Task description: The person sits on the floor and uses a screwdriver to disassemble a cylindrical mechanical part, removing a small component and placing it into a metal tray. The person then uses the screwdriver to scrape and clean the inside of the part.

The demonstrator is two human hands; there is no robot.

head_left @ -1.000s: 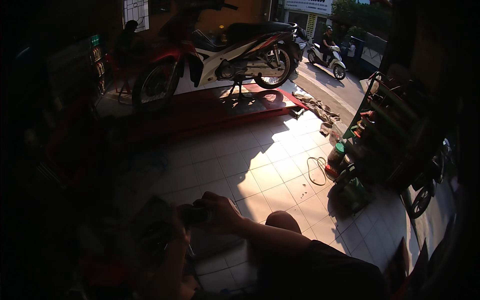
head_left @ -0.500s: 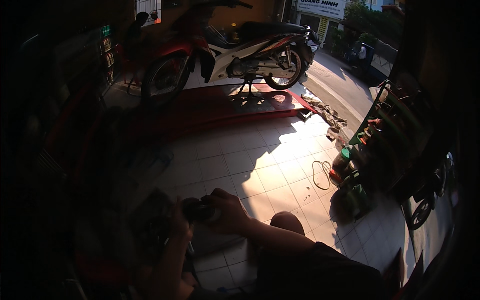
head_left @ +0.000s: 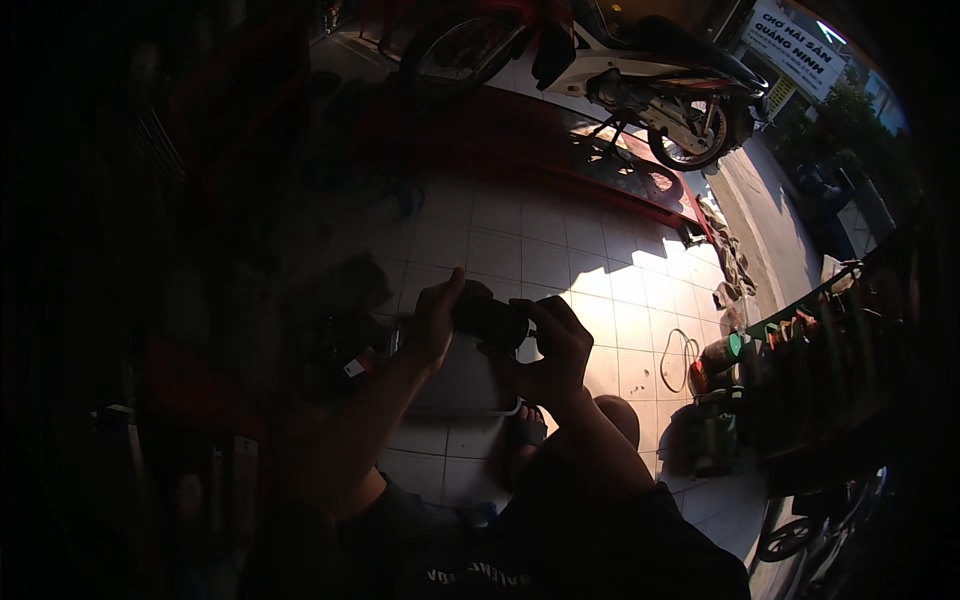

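My left hand (head_left: pixel 436 320) grips the left end of a dark, roughly cylindrical part (head_left: pixel 488 320), whose details are lost in shadow. My right hand (head_left: pixel 550 345) holds its right end, fingers bent round it. Both hands are raised above a dark tray-like item (head_left: pixel 460 385) with a pale edge, low near my sandalled foot (head_left: pixel 525 430). My bent knee (head_left: pixel 615 420) is beside my right forearm.
A red and white motorbike (head_left: pixel 600 70) stands on a red lift (head_left: pixel 500 140) ahead. Rags (head_left: pixel 730 265) lie by its right end. A looped cord (head_left: pixel 678 355) and a green-lidded container (head_left: pixel 722 352) sit beside a dark tool rack (head_left: pixel 840 350) at the right, near the street (head_left: pixel 760 230).
The view has tilted down and turned. Both hands and the dark part sit higher in the picture, my right hand now more upright on it. The passing scooter has gone from sight.
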